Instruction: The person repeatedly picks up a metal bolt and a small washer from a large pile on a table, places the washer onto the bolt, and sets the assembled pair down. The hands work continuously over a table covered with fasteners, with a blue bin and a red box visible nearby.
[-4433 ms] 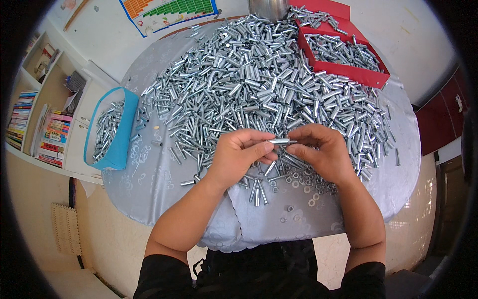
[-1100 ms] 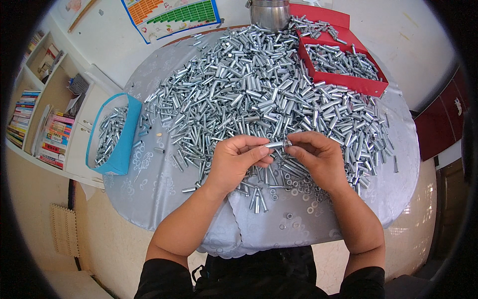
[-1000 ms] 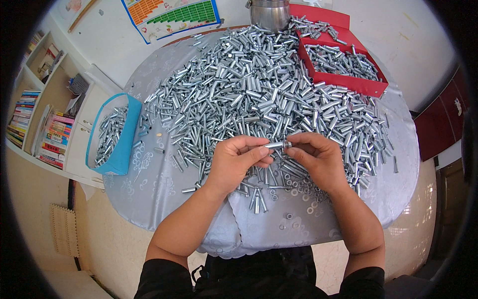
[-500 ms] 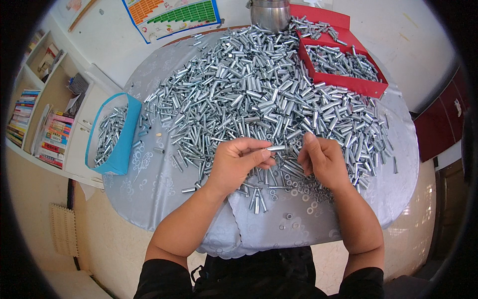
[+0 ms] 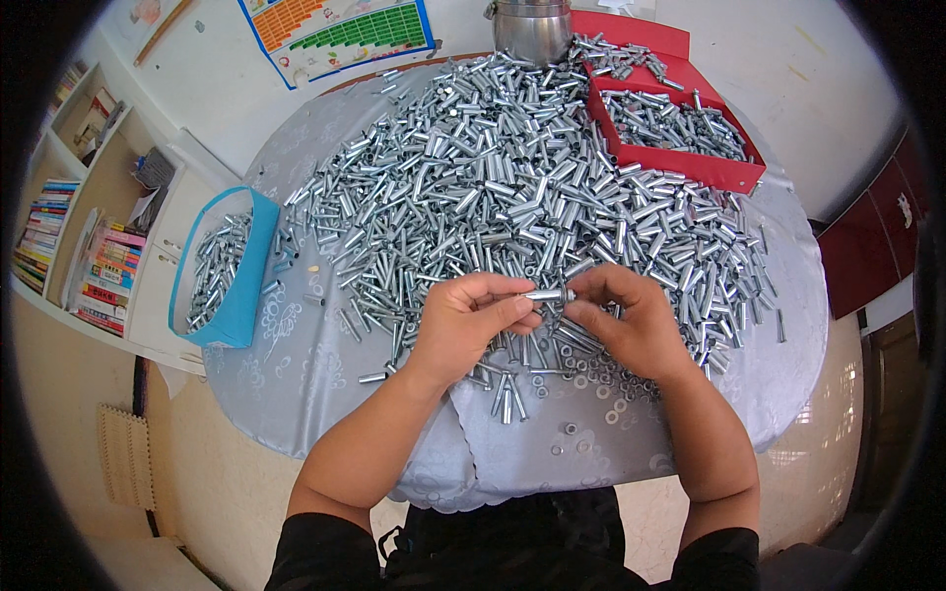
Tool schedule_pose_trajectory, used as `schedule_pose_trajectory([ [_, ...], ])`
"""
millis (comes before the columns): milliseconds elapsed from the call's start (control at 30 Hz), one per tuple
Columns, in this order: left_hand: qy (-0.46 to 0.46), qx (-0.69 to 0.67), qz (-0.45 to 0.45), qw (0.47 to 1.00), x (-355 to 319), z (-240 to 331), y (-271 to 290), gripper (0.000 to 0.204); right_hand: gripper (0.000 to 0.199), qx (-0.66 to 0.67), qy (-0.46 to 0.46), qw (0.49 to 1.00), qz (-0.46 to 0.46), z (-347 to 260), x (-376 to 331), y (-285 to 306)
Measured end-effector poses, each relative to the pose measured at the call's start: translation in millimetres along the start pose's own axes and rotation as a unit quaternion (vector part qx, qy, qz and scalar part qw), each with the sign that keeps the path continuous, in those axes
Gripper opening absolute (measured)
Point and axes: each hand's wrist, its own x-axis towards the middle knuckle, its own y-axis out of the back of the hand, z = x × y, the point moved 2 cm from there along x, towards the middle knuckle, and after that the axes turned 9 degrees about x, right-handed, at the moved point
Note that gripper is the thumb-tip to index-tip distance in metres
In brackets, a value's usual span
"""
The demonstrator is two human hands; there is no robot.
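My left hand (image 5: pixel 463 320) pinches a shiny metal sleeve anchor (image 5: pixel 544 295) between thumb and fingers, held level above the near part of the pile. Closed around its right end are the thumb and fingertips of my right hand (image 5: pixel 636 320). Something ring-like, perhaps a washer or nut, shows at that end, though the fingertips partly cover it. Below and behind both hands spreads a big heap of metal bolts and sleeves (image 5: pixel 463 187). Loose washers and nuts (image 5: pixel 613 404) lie by my right wrist, and a few bolts (image 5: pixel 507 399) rest between my forearms.
A blue box (image 5: pixel 258 266) with anchors stands at the left. The red box (image 5: pixel 690 175) at the back right holds more, beside a steel pot (image 5: pixel 532 34). A grey patterned cloth (image 5: pixel 325 394) covers the round table. Left of it is a bookshelf (image 5: pixel 148 286).
My right hand has moved left and its fingers now meet the right end of the sleeve anchor. My left hand has stayed nearly in place, still holding it.
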Motion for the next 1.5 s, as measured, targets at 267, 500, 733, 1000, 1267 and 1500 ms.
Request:
schedule_pose_trajectory([
  [267,-0.004,-0.004,-0.007,1.0,0,1,-1,0.02,0.02,-0.019,0.055,0.998,-0.032,3,-1,4],
  [500,0.001,-0.009,-0.012,1.0,0,2,-1,0.019,0.016,-0.014,0.007,1.0,-0.011,-4,-2,1],
  [733,0.0,0.002,-0.01,1.0,-2,2,-2,0.019,0.013,0.05,-0.056,0.996,-0.044,-4,-3,0],
  [1000,-0.035,0.054,-0.015,0.998,-4,0,-3,0.019,0.016,0.128,-0.088,0.985,-0.071,3,-3,1],
  [1267,-0.077,0.031,0.019,0.996,-3,4,-4,0.032,0.014,0.192,-0.127,0.972,-0.043,1,-2,4],
  [1500,-0.135,0.024,0.182,0.974,1,10,12,0.026,0.025,0.301,-0.137,0.944,0.024,-7,8,26],
])
